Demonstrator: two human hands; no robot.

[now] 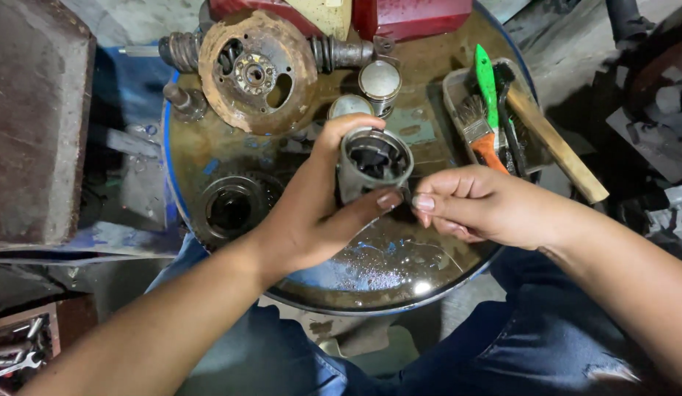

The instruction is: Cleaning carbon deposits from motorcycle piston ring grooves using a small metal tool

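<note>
My left hand [311, 216] grips a grey metal piston [372, 167], open hollow end tilted up toward me, thumb under it and fingers behind. My right hand [482, 205] has its fingers pinched together right at the piston's lower right side, touching it; whether something small sits between the fingertips is hidden. Both hands hover over the oily top of a blue drum [385, 271].
On the drum lie a rusty round flywheel plate [257, 72], a dark gear ring [231, 209], two more pistons [380, 82], and a tray [452, 88] with paintbrushes [482, 125], a green-handled tool and a wooden handle [557, 147]. A rusty block [33, 117] stands left; spanners [14, 359] lie lower left.
</note>
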